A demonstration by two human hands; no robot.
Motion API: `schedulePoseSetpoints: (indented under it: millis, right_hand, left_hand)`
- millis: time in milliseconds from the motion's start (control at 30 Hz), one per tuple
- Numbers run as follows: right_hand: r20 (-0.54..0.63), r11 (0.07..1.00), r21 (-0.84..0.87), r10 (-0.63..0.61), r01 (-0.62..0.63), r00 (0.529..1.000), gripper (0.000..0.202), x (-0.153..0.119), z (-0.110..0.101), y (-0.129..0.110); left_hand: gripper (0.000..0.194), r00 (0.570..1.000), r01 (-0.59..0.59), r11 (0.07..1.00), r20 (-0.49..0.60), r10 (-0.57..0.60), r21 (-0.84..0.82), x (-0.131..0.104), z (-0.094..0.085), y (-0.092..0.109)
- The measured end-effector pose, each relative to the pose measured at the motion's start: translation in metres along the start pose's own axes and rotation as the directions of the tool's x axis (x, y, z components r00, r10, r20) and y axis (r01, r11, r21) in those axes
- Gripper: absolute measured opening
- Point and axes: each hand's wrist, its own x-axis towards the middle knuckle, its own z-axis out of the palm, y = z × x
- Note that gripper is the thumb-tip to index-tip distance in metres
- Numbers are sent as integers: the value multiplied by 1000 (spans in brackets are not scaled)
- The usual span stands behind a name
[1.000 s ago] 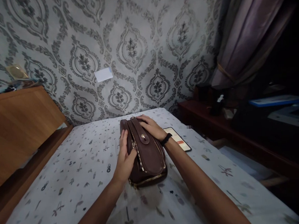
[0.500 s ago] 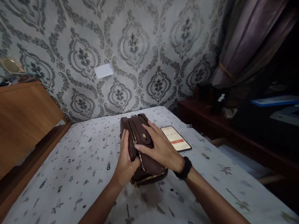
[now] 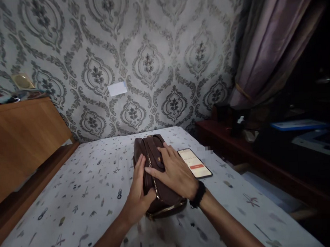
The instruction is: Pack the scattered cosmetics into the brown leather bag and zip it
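A dark brown leather-look bag (image 3: pixel 168 189) with gold zips and a strap flap lies on the patterned bed sheet (image 3: pixel 101 170) in the head view. My left hand (image 3: pixel 138 197) rests along its left side, fingers straight and thumb apart, touching the leather. Spread over the top and right side is my right hand (image 3: pixel 175 170), palm down, its thumb pointing toward the zip. It partly hides the flap and a gold stud. A black band (image 3: pixel 198 194) circles my right wrist. The bag's underside is out of sight.
Just right of the bag lies a phone (image 3: pixel 196 166) with a lit screen. A wooden panel (image 3: pixel 25 126) borders the bed on the left. Dark red furniture (image 3: pixel 217 134) stands at the right, near a gathered curtain (image 3: pixel 271 57). Patterned wallpaper covers the wall behind.
The whole scene sits lower in the view, as the camera has tilted up. My right hand has shifted slightly left over the bag, covering more of the flap's stud.
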Motion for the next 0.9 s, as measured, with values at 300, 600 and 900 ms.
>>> schedulePoseSetpoints:
  millis: [300,600,900]
  right_hand:
    - [-30,998,-58,18,-20,999,67,2,4,-8]
    - [-26,998,-54,17,-19,1000,67,1,1,-9]
    - [-25,997,-69,32,-34,999,71,0,1,-11]
  left_hand:
    - [41,879,369,921,-274,-390,-127,104,-58,-33]
    - [42,748,663,748,3,-663,25,208,-67,-75]
    - [28,740,642,715,17,-672,278,231,-63,-60]
